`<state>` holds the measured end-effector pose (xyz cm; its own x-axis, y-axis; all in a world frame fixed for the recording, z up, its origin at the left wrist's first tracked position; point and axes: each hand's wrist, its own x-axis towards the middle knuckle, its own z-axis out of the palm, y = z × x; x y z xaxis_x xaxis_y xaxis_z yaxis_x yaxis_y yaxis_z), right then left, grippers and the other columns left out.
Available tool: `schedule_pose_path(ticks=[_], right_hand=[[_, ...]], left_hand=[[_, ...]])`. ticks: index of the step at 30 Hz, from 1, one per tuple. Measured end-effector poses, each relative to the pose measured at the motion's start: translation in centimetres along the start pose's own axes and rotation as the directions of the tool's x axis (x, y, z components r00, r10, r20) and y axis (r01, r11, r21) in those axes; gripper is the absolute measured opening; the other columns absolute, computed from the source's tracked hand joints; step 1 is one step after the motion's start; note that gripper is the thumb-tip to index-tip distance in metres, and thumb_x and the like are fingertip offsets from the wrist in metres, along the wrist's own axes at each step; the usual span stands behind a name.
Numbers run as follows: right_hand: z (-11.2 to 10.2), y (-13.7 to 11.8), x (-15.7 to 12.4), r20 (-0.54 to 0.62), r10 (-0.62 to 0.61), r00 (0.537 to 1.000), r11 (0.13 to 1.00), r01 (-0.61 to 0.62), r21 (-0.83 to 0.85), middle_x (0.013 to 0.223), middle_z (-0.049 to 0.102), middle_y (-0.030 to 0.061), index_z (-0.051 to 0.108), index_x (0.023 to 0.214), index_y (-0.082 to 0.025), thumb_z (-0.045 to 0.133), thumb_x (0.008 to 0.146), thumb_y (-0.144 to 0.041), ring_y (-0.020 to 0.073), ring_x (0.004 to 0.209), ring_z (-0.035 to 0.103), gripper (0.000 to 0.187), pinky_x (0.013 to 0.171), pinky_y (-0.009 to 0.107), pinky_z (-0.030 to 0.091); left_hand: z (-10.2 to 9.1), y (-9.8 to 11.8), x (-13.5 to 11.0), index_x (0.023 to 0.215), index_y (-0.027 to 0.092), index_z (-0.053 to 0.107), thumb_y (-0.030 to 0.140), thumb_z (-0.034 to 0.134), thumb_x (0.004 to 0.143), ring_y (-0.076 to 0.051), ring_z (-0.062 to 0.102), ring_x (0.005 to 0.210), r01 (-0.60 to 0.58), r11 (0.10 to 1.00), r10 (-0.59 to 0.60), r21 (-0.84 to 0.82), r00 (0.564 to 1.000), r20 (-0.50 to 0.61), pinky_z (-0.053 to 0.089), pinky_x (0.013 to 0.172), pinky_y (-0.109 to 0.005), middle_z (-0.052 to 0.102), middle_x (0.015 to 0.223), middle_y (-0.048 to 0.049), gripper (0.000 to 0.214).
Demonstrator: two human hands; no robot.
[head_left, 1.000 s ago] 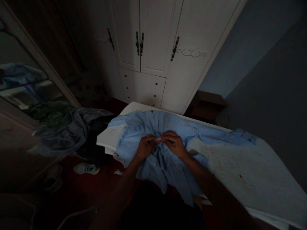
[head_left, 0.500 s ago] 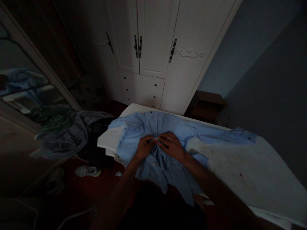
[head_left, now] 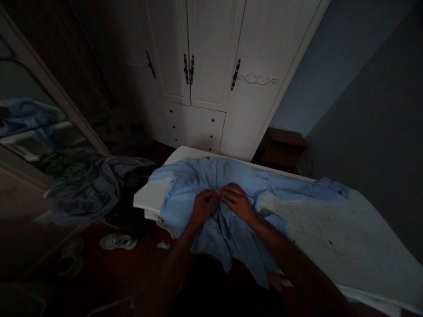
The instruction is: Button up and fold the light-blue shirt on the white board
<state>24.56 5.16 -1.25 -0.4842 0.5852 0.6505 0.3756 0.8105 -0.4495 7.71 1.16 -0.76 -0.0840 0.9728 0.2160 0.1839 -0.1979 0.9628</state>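
Fingers [head_left: 231, 189] closer together, placket [head_left: 213, 172] partly hidden

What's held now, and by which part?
The left hand and right hand pinch the shirt by its button front, around the middle; the exact spot is hidden.

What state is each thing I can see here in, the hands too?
Blue shirt: spread out, bunched mid-front, lower front parted.
Left hand: fingers pinched at the shirt front.
Right hand: likewise.
Table: top stained, partly covered.
Wardrobe doors: shut.
Drawers: shut.
Clothes: heaped.
White shoe: on the floor, upright.
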Motion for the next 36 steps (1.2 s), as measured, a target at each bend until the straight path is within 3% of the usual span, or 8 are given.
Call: schedule_pose_path(ticks=[7,12,19,23,28,31,34,36], right_hand=[[-0.3,-0.3,0.1,-0.034,0.021,0.999,0.999,-0.022,-0.028,0.093,0.071,0.0056,0.072,0.103,-0.027,0.061,0.091,-0.030,0.0216,0.088,0.062,0.016,0.081,0.041,0.050],[-0.5,-0.1,0.2,-0.103,0.085,0.991,0.996,-0.081,0.039,0.087,0.071,0.0043,0.071,0.093,-0.026,0.062,0.091,-0.029,0.0206,0.086,0.064,0.010,0.080,0.039,0.049],[-1.3,-0.5,0.5,-0.221,0.248,0.943,0.953,-0.198,0.228,0.085,0.061,0.0026,0.059,0.088,-0.024,0.056,0.088,-0.024,0.0185,0.082,0.058,0.003,0.076,0.033,0.047],[-1.9,-0.4,0.7,-0.294,0.324,0.899,0.895,-0.190,0.404,0.088,0.058,0.0030,0.052,0.081,-0.023,0.051,0.086,-0.023,0.0186,0.087,0.056,0.006,0.079,0.033,0.045],[-1.6,0.1,0.7,0.025,0.399,0.917,0.763,-0.347,0.546,0.089,0.064,0.0041,0.053,0.081,-0.022,0.058,0.082,-0.025,0.0180,0.085,0.060,0.006,0.078,0.032,0.047],[-1.5,0.1,0.7,0.169,0.390,0.905,0.699,-0.411,0.586,0.086,0.065,0.0035,0.058,0.085,-0.022,0.064,0.078,-0.025,0.0170,0.082,0.061,0.010,0.076,0.030,0.047],[-1.8,-0.1,0.7,0.231,0.382,0.895,0.629,-0.435,0.644,0.084,0.063,0.0024,0.060,0.090,-0.022,0.068,0.074,-0.024,0.0169,0.082,0.060,0.018,0.076,0.030,0.046],[-2.1,-0.1,0.7,0.264,0.372,0.890,0.575,-0.445,0.686,0.082,0.062,0.0016,0.061,0.090,-0.022,0.069,0.071,-0.025,0.0166,0.080,0.058,0.021,0.073,0.029,0.045]], left_hand=[[-0.2,-0.5,-0.1,0.074,0.018,0.069,0.040,0.059,0.084,-0.014,0.059,0.071,-0.069,0.997,0.069,-0.016,0.997,-0.043,0.046,0.069,-0.026,0.065,0.073,-0.0014,0.026],[-0.5,-0.9,-0.2,0.081,0.017,0.066,0.039,0.054,0.086,-0.015,0.059,0.074,0.017,0.997,-0.027,-0.073,0.989,-0.144,0.046,0.072,-0.026,0.064,0.076,-0.0017,0.026],[-1.1,0.0,-0.5,0.060,0.020,0.049,0.029,0.043,0.084,-0.016,0.054,0.076,-0.114,0.993,0.093,-0.031,0.918,-0.385,0.045,0.072,-0.027,0.054,0.076,-0.0025,0.025],[-0.9,-0.2,-0.5,0.053,0.020,0.047,0.030,0.047,0.085,-0.015,0.053,0.068,-0.090,0.996,0.094,0.029,0.937,-0.337,0.044,0.065,-0.027,0.052,0.068,-0.0011,0.033],[-0.4,-0.3,-0.4,0.048,0.021,0.038,0.032,0.058,0.083,-0.014,0.047,0.056,-0.105,0.958,0.171,0.268,0.957,-0.234,0.042,0.063,-0.029,0.044,0.053,0.0026,0.042],[-0.3,0.1,-0.5,0.077,0.020,0.059,0.027,0.065,0.079,-0.020,0.057,0.083,-0.166,0.874,0.329,0.457,0.894,-0.304,0.047,0.079,-0.036,0.061,0.081,-0.0035,0.010],[-0.4,0.4,-0.7,0.115,0.018,0.058,0.025,0.064,0.081,-0.024,0.055,0.110,-0.330,0.776,0.483,0.537,0.859,-0.171,0.044,0.095,-0.041,0.061,0.116,-0.0108,0.036],[-0.3,0.4,-0.8,0.126,0.019,0.054,0.026,0.062,0.084,-0.023,0.055,0.113,-0.429,0.732,0.523,0.530,0.852,-0.034,0.044,0.097,-0.040,0.061,0.121,-0.0105,0.043]])
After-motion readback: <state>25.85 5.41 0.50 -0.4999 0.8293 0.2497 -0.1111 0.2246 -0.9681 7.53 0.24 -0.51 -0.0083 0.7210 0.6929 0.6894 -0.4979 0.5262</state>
